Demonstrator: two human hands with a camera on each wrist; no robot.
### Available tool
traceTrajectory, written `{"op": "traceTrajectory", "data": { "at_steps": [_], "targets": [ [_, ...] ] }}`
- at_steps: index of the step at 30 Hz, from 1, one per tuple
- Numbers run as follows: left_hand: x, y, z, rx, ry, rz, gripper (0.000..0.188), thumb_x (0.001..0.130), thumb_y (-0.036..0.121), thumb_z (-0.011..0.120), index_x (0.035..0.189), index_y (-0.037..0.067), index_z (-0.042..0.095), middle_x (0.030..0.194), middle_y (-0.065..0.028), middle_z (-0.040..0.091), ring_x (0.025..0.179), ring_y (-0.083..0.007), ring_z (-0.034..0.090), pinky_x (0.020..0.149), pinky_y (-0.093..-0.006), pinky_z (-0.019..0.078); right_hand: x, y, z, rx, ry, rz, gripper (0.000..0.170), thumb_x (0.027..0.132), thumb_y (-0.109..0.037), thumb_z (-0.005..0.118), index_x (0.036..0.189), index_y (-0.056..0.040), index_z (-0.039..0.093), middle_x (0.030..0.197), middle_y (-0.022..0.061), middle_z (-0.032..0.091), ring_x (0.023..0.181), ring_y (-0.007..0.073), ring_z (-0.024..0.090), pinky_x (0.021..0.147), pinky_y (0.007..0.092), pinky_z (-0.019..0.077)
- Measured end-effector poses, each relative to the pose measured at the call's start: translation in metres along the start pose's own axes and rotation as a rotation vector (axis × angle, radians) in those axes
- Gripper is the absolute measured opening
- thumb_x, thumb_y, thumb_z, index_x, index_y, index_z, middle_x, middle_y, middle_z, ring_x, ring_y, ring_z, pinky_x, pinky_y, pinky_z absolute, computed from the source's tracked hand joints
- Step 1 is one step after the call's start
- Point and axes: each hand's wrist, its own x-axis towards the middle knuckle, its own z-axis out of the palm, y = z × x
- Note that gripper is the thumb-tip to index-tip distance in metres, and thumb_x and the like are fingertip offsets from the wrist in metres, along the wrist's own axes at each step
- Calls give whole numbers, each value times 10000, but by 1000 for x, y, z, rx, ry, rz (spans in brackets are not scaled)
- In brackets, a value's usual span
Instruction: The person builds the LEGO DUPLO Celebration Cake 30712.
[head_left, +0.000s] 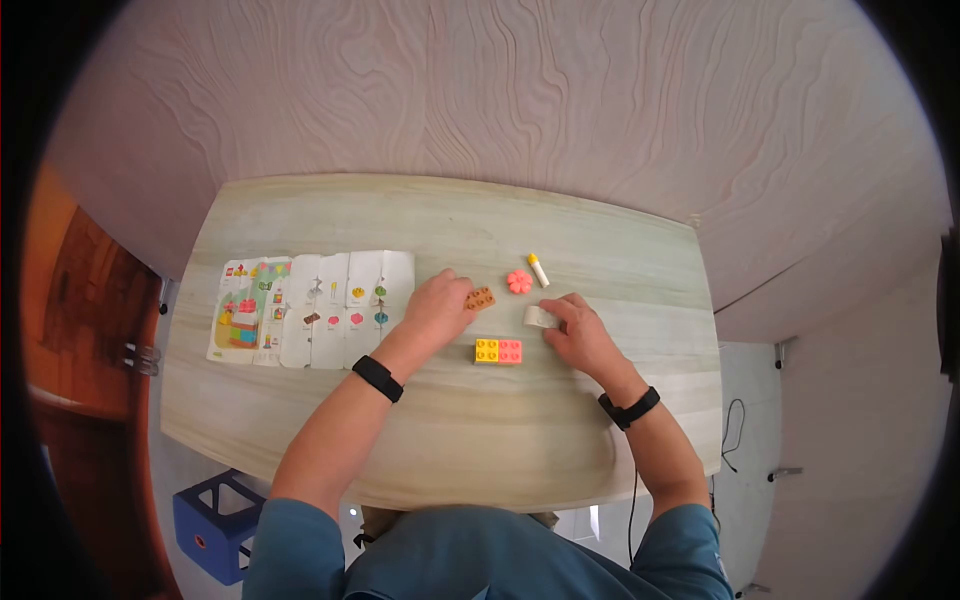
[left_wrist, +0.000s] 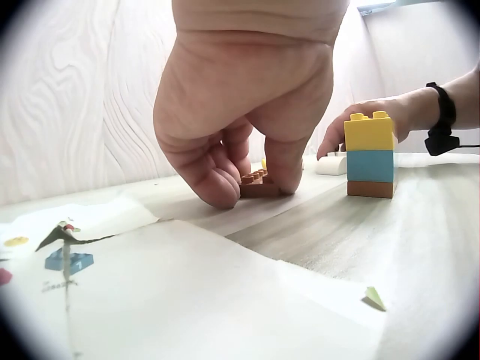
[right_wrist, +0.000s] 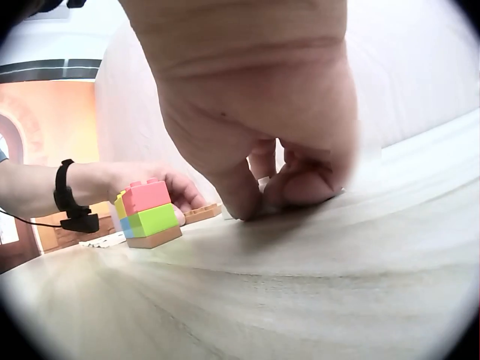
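Note:
My left hand pinches a flat brown toy brick by its left end, with thumb and fingers to either side of it in the left wrist view. To the right, my right hand grips a small white toy brick down at the tabletop; the fingers hide part of it. Between the hands and nearer the body stands a brick stack, yellow and pink on top. From the side, the stack shows green and blue bricks in its middle and a brown base.
A pink flower piece and a white candle piece with a yellow tip lie beyond the hands. The unfolded instruction sheet covers the table's left part. A blue stool stands on the floor at the left.

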Motion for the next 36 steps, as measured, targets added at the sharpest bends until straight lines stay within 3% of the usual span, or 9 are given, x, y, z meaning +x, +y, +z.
{"op": "traceTrajectory", "data": {
  "at_steps": [7,17,23,25,29,31,36],
  "targets": [
    [-5,-4,0,58,-35,51,314,864,94,732,1170,36,690,1128,-162,631,1117,-373,622,941,-462,529,-2,0,-1,84,-9,83,446,846,-49,727,1290,-15,700,1177,170,651,932,311,678,841,392,563],
    [-4,-5,-2,41,-58,34,316,885,116,733,1186,35,680,1194,-158,620,1153,-372,615,984,-450,525,1,7,1,3,38,48,457,840,-97,750,1284,-13,687,1152,182,643,968,327,659,871,397,548],
    [-5,3,-14,36,-115,-4,337,910,135,724,1224,36,655,1237,-163,615,1157,-369,619,992,-443,526,2,5,-3,43,10,135,474,823,-123,765,1281,-32,688,1158,172,643,998,335,656,898,405,545],
    [-15,14,-27,-222,-224,32,344,920,141,717,1236,31,634,1254,-168,608,1148,-363,621,987,-435,527,2,8,-3,40,1,104,482,817,-138,770,1281,-39,690,1155,161,638,1024,331,648,922,402,539],
    [-38,52,-52,-232,-339,117,348,921,150,717,1232,23,624,1233,-172,620,1129,-359,626,978,-431,527,3,10,-2,50,-24,96,489,811,-151,774,1281,-41,692,1153,158,635,1047,328,641,942,396,533],
    [-42,54,-46,-119,-384,151,356,915,161,725,1225,18,625,1198,-175,640,1113,-367,635,963,-441,529,5,13,1,-12,9,54,500,806,-148,806,1283,-41,703,1116,116,622,870,221,632,817,339,546],
    [-46,51,-29,-76,-318,176,360,910,172,727,1226,25,635,1162,-168,659,1087,-371,648,938,-453,537,-1,11,-4,52,-19,44,511,841,-189,814,1310,-33,684,1151,109,622,879,201,624,812,340,547]
  ]
}}
